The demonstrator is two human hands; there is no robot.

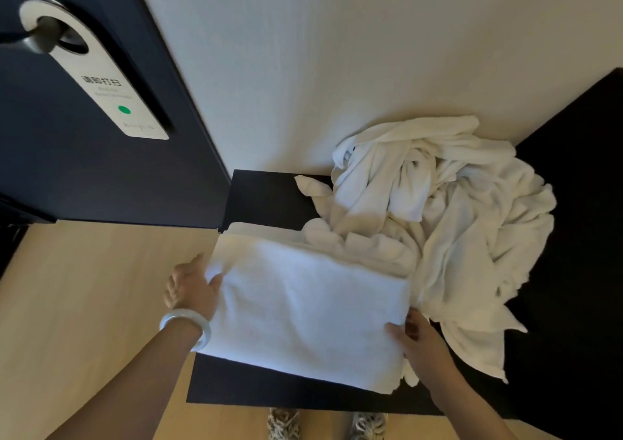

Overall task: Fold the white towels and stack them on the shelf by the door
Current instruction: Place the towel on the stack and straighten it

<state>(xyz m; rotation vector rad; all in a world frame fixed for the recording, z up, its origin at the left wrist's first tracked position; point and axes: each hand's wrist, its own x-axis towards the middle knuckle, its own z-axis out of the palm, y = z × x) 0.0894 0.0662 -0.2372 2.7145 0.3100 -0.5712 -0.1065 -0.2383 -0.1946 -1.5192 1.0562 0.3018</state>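
On dark shelf [263, 193], near edge at 6 o'clock: folded white towel [303, 308] lies flat. My left grip [190, 287] holds its 9 o'clock edge, fingers tucked under cloth; pale bangle [185, 325] on wrist. My right grip [421, 341] pinches 4 o'clock corner, thumb on top, fingers beneath. Heap of unfolded white towels [438, 210] at 2 o'clock, touching folded one, against wall [337, 51]. Dark door [67, 176] at 10 o'clock, door hanger [101, 78] on handle [37, 39]. My shoes [285, 424] at 6 o'clock, below shelf.
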